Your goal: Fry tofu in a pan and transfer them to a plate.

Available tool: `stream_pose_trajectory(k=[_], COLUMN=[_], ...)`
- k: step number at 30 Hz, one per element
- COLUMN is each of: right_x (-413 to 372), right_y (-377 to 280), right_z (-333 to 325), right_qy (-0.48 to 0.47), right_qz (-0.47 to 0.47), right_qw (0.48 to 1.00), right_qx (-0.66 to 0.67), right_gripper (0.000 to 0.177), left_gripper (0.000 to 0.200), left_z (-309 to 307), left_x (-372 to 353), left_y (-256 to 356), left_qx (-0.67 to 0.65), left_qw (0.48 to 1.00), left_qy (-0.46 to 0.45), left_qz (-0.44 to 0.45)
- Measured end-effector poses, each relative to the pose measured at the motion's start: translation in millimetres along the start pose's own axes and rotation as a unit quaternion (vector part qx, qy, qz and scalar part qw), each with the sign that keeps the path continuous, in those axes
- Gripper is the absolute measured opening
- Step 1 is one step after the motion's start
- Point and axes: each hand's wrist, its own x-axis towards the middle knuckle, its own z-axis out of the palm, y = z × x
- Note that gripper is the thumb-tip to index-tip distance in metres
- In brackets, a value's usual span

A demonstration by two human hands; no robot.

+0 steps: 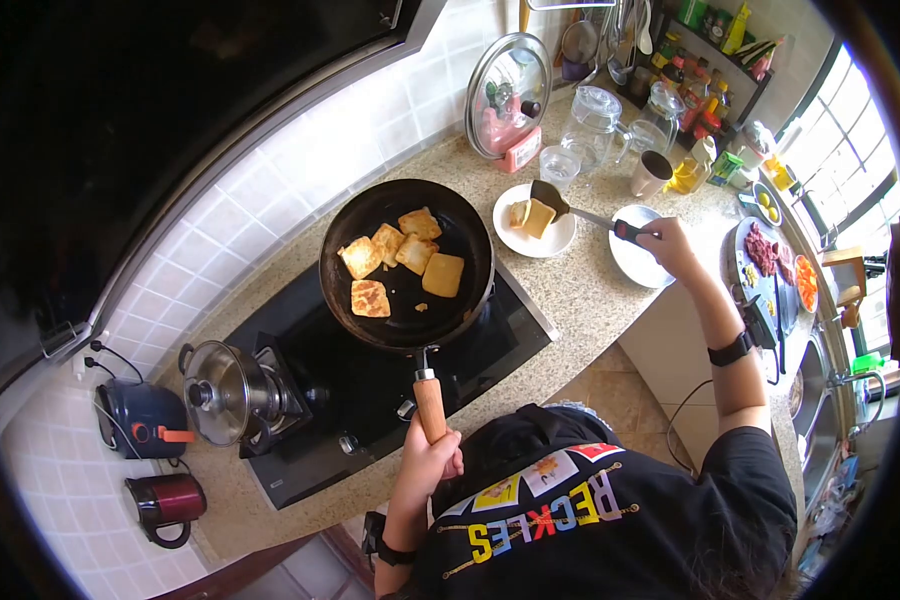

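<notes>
Right now, the left hand (432,460) is gripping the wooden handle (430,405) of the frying pan (407,330), its fingers closing fully around it, while the right hand (673,250) is holding the turner (595,217) in a closed grasp. To the pan's right, the turner's head is reaching over a plate (560,243) bearing pale slices (540,218); whether it is touching them is unclear. A slice could be sliding off a tilting head and dropping between pan and plate, and a wide swing could be knocking the glass cup (559,165) beyond that plate. In the pan, browned pieces (417,254) are lying against one another, so crowding could be making them stick or tear; one yellow slice (443,275) is sitting at their right, near the wall. Pulling unevenly on the handle could be shifting the pan toward the lidded pot (225,392) at its left. Below the pan, the black shirt (570,520) is showing coloured letters seeming to read "RECKLES"; bottle labels far right of the pan are too small to read.
</notes>
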Motion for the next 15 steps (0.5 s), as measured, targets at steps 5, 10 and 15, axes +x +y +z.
stream_pose_trajectory(k=[5, 10, 15], right_x=[-7, -30, -48], right_y=[1, -49, -93], right_z=[-3, -47, -72], right_qy=[0.149, 0.047, 0.018], right_qz=[-0.179, -0.074, -0.006], right_qw=[0.964, 0.989, 0.997], right_qx=[-0.128, -0.115, 0.071], right_gripper=[0.019, 0.024, 0.023], left_gripper=[0.033, 0.03, 0.029], left_z=[1, 2, 5], left_x=[2, 0, -3], left_y=[-5, 1, 5], left_qx=[-0.004, 0.013, 0.019], left_qw=[1.0, 1.0, 1.0], left_qy=[0.009, 0.025, 0.02], left_qz=[0.002, -0.014, -0.011])
